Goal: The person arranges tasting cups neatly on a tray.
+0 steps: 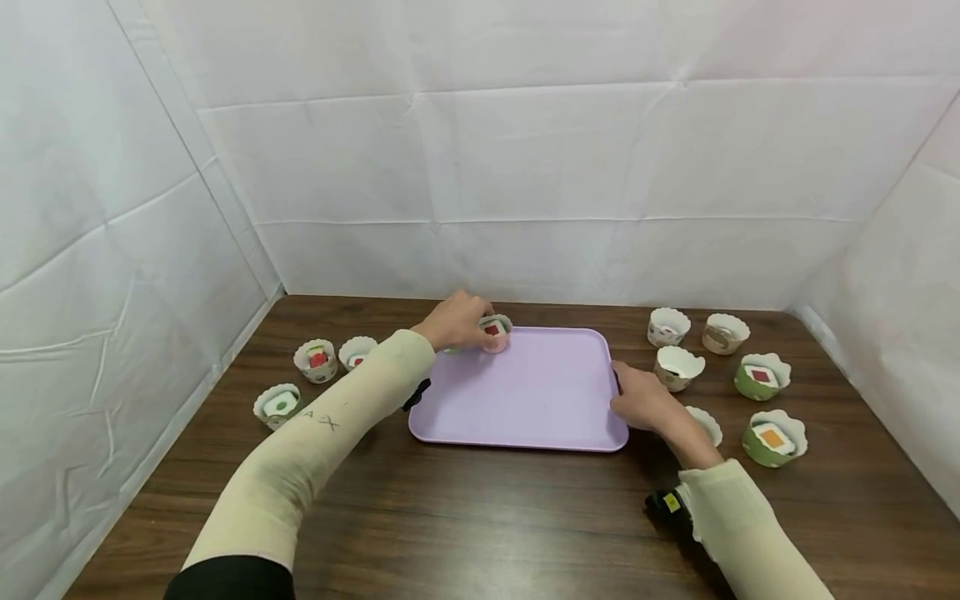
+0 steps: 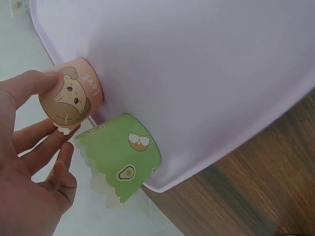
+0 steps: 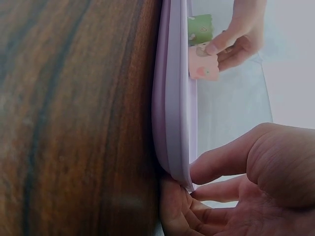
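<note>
A lilac tray lies on the wooden table. At its far left part, my left hand pinches a pink paper baking cup with a girl's face and "LOVE" on it; the thumb presses its side. The cup's base is at the tray surface. Beside it on the tray stands a green baking cup with avocado prints, mostly hidden by the hand in the head view. My right hand grips the tray's right rim, thumb on top and fingers beneath, as the right wrist view shows.
Left of the tray are 3 baking cups, among them a green-dotted one and one with red pieces. Several more stand at the right, including a green cup and a white one. White sheeting surrounds the table.
</note>
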Available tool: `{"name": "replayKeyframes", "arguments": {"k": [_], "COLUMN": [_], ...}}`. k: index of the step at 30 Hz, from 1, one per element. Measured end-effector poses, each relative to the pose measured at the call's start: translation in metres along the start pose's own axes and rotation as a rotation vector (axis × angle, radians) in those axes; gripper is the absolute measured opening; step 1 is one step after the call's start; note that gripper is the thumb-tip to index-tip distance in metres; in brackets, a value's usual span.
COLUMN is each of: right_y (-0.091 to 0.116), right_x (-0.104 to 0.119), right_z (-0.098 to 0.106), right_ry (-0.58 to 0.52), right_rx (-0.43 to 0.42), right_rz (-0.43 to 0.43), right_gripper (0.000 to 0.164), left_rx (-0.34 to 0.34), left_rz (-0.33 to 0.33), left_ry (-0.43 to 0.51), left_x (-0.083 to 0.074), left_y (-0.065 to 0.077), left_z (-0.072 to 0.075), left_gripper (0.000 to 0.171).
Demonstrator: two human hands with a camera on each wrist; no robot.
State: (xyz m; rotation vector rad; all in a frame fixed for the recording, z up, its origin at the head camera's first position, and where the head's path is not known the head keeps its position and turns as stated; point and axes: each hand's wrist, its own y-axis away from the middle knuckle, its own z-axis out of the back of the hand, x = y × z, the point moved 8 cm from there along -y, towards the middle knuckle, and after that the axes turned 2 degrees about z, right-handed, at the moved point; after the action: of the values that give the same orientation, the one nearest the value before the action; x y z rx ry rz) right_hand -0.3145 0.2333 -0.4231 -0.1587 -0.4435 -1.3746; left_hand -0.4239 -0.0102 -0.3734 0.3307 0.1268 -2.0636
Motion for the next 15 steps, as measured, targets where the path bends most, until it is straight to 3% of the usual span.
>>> {"name": "replayKeyframes", "arguments": {"k": [7, 15], "right_y": [-0.0001, 0.0013], "right_x": [0.0041, 0.0027], "right_z": [0.0006, 0.0006], "right_ry": [0.004, 0.004], "right_rx": [-0.006, -0.005], "right_rz": [0.019, 0.004], "right_gripper": [0.068, 0.068], "left_rx": [0.004, 0.015], "left_rz": [0.028, 0.019], "left_ry": [-0.005, -0.02], "left_x": [0.0029, 0.0023], "left_y": [0.0006, 0.0018], "left_z": [-0.0027, -0.0042], "left_gripper": [0.044, 0.07]}}
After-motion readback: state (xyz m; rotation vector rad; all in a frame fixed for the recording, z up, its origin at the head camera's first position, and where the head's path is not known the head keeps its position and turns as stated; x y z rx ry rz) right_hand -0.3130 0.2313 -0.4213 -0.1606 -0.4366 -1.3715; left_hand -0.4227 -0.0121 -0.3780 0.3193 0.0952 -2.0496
